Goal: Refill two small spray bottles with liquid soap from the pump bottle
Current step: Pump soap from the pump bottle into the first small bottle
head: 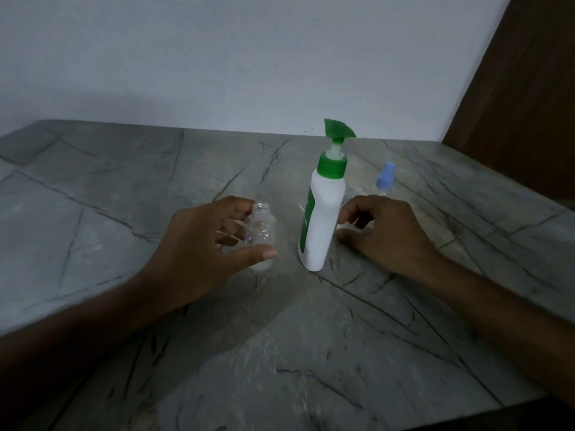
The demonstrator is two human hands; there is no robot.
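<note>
At tabletop (pixel 124 188) centre, the left hand (pixel 199 244) fingers grip the uncapped clear spray bottle (pixel 260 231) at 9 o'clock of the pump bottle (pixel 323 219). Right hand (pixel 382 231) fingers curl loosely, empty. Filling pends: position opening under nozzle.

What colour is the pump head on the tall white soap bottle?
Green. The pump head and the collar below it are both green, seen clearly in the head view.
</note>
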